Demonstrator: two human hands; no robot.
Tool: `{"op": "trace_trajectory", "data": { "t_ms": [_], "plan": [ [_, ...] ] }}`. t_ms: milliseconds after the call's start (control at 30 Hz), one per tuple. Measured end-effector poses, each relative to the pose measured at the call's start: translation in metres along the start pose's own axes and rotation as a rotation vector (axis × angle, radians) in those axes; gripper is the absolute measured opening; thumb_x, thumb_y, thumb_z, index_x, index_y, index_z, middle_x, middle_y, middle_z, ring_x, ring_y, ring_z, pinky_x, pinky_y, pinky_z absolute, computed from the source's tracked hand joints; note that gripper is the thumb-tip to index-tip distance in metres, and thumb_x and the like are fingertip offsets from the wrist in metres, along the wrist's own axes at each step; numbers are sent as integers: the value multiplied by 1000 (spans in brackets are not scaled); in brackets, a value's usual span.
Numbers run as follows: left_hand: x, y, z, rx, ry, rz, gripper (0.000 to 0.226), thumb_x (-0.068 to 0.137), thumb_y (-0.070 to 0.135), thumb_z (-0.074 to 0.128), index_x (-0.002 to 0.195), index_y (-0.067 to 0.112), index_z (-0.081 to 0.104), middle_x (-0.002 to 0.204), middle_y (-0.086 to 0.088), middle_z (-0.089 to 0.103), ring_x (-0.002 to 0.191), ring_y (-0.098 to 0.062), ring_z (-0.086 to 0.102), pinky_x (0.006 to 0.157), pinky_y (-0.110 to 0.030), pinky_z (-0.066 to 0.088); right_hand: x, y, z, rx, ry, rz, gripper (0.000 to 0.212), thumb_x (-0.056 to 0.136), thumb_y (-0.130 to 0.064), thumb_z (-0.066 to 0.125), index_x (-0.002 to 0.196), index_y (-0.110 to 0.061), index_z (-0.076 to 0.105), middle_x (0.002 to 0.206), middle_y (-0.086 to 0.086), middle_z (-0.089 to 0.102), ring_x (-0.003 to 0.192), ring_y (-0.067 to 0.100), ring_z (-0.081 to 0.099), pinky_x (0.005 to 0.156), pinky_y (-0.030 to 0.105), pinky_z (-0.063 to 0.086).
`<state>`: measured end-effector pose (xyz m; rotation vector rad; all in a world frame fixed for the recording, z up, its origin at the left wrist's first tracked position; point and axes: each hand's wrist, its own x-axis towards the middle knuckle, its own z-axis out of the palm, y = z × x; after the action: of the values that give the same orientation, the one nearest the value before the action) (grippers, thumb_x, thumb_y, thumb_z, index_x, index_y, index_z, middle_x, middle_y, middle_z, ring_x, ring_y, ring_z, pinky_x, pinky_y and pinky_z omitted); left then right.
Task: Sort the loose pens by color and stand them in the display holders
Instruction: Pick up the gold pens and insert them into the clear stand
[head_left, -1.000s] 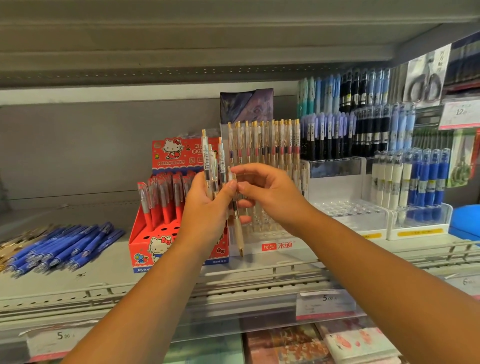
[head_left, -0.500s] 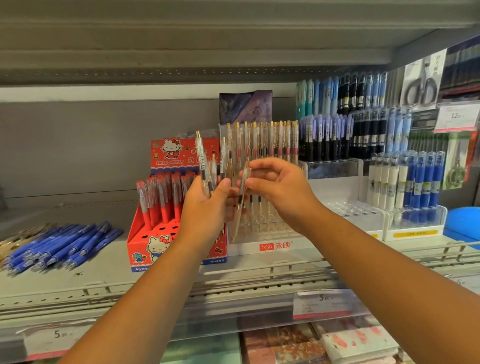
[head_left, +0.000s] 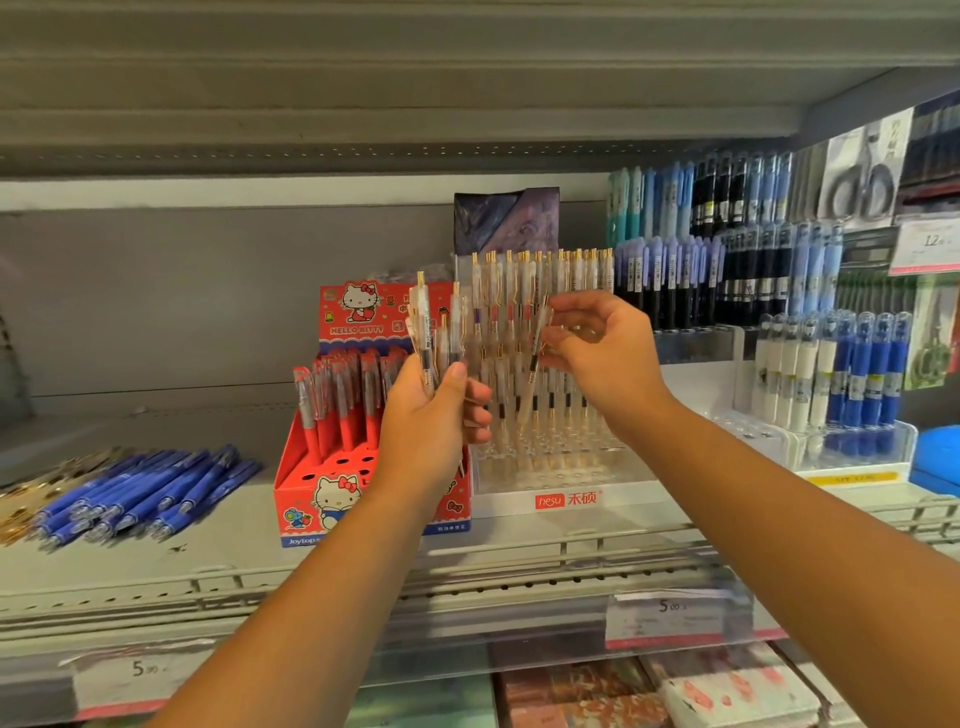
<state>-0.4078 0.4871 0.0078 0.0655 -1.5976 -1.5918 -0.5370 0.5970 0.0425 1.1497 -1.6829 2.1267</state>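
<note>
Your left hand (head_left: 431, 415) grips a small bundle of clear gold-clipped pens (head_left: 434, 332) upright before the red Hello Kitty box (head_left: 332, 499); your right hand (head_left: 605, 364) pinches a single clear pen (head_left: 535, 358), tilted, in front of the clear hesu display holder (head_left: 566, 488). Bring this pen upright over a free hole in the front rows, and let go only once its tip seats. The loose blue pens (head_left: 140, 488) lie unsorted on the shelf (head_left: 234, 551), well apart to the left.
</note>
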Motion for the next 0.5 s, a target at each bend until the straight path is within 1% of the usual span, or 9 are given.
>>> {"op": "trace_trajectory", "data": {
  "t_ms": [67, 200, 333, 400, 467, 500],
  "plan": [
    [-1, 0, 0, 11, -5, 6, 15, 105, 15, 42, 105, 21, 56, 76, -5, 64, 62, -19, 57, 56, -31, 52, -1, 4, 1, -64, -31, -18, 30, 88, 3, 66, 96, -25, 63, 94, -2, 67, 85, 11, 69, 65, 21, 58],
    [-3, 1, 0, 56, -21, 17, 14, 105, 17, 43, 106, 21, 56, 80, -6, 69, 59, -16, 61, 55, -28, 54, -2, 11, 5, -137, -76, 8, 27, 88, 2, 66, 99, -23, 63, 97, 0, 66, 90, 15, 68, 68, 27, 61],
    [-5, 3, 1, 42, -44, -1, 12, 103, 16, 48, 108, 12, 57, 85, -10, 73, 58, -18, 67, 53, -27, 58, -3, 16, 7, -263, -124, 60, 26, 86, 3, 67, 98, -20, 62, 94, 4, 65, 87, 19, 67, 67, 34, 62],
    [-5, 4, 2, 31, -44, -11, 10, 102, 15, 50, 107, 11, 58, 86, -14, 73, 61, -18, 70, 55, -30, 59, -5, 19, 8, -354, -162, 63, 27, 86, 4, 67, 95, -21, 60, 91, 2, 64, 82, 18, 65, 65, 34, 61],
    [-6, 4, 2, 24, -43, -15, 10, 101, 14, 53, 106, 10, 59, 88, -16, 73, 64, -19, 71, 57, -31, 60, -6, 21, 8, -402, -163, 52, 27, 87, 4, 65, 96, -21, 59, 89, -1, 64, 78, 14, 65, 61, 31, 59],
    [-6, 4, 2, 25, -42, -17, 11, 100, 14, 54, 106, 8, 60, 88, -17, 73, 65, -20, 71, 58, -31, 61, -6, 21, 8, -418, -157, 46, 27, 87, 4, 64, 96, -22, 59, 88, -3, 64, 79, 12, 65, 62, 31, 59]
  ]
}}
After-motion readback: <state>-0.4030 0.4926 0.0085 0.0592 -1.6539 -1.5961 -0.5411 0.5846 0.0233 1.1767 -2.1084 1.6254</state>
